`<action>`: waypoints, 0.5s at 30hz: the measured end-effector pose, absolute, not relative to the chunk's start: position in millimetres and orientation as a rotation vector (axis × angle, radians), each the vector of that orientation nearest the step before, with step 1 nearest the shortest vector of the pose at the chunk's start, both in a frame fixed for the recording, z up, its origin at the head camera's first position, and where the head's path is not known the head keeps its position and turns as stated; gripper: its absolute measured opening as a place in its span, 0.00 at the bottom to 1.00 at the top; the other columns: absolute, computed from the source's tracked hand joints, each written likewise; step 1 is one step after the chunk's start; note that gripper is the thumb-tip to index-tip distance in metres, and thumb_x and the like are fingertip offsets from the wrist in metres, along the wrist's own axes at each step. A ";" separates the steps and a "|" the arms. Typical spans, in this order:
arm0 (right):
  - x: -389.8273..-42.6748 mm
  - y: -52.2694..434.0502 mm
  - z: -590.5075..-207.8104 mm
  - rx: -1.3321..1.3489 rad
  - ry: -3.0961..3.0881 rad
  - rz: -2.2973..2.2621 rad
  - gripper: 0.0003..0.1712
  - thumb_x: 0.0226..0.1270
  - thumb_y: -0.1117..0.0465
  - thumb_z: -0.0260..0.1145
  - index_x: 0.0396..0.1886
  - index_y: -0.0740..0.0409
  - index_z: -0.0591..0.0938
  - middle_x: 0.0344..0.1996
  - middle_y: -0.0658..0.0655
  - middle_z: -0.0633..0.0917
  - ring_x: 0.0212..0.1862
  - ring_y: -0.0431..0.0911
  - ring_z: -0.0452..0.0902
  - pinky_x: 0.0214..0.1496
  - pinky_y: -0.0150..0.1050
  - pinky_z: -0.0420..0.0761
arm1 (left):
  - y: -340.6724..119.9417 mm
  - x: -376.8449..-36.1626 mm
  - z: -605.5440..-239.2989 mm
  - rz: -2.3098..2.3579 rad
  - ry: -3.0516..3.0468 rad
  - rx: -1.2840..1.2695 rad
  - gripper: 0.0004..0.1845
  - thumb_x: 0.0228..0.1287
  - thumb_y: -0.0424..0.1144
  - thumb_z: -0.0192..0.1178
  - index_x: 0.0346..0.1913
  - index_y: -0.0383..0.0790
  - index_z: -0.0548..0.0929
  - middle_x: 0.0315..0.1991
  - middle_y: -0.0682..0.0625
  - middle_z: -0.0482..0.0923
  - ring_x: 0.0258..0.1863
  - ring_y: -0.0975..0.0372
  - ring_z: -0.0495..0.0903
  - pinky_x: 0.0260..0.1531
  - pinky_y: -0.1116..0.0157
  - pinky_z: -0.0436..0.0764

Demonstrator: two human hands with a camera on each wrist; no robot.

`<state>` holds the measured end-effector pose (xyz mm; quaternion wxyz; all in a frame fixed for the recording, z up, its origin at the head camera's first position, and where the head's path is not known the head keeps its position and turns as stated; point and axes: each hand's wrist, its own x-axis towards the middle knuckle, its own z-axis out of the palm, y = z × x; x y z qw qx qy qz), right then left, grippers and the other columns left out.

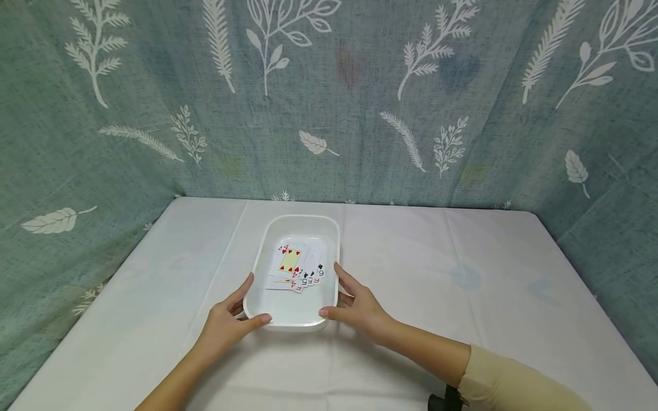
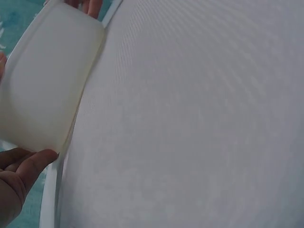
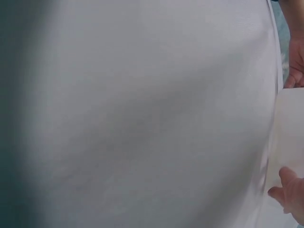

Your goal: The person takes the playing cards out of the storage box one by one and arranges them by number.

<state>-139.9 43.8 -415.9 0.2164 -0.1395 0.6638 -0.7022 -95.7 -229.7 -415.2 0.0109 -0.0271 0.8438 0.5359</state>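
Observation:
A white rectangular tray with rounded corners is held between my two hands near the middle of the head view. Several playing cards lie overlapping inside it, face up, with red hearts and black spades showing. My left hand grips the tray's near left corner, thumb over the rim and fingers at the side. On the near right side, my right hand holds the rim the same way. The left wrist view shows the tray's outer wall above the left fingers. Whether the tray's base touches the table cannot be told.
A white cloth with fold lines covers the table. Behind and at both sides hangs a green curtain with white leaf prints. A dark object shows by the right sleeve at the bottom edge.

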 end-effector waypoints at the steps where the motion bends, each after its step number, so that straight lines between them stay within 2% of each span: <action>1: -139.6 46.0 -415.9 -0.387 1.840 -1.946 0.58 0.51 0.68 0.74 0.76 0.54 0.48 0.73 0.61 0.55 0.69 0.59 0.59 0.60 0.41 0.78 | -227.3 -95.6 -415.1 1.678 2.625 -0.085 0.49 0.48 0.39 0.74 0.72 0.44 0.59 0.68 0.35 0.61 0.60 0.47 0.72 0.52 0.67 0.81; 15: -134.7 80.3 -416.0 -0.347 1.888 -1.925 0.58 0.50 0.66 0.75 0.75 0.56 0.49 0.73 0.63 0.53 0.67 0.60 0.62 0.59 0.41 0.78 | -192.8 -96.8 -417.1 1.805 2.501 -0.088 0.51 0.43 0.38 0.77 0.71 0.46 0.61 0.64 0.36 0.68 0.56 0.51 0.76 0.47 0.69 0.83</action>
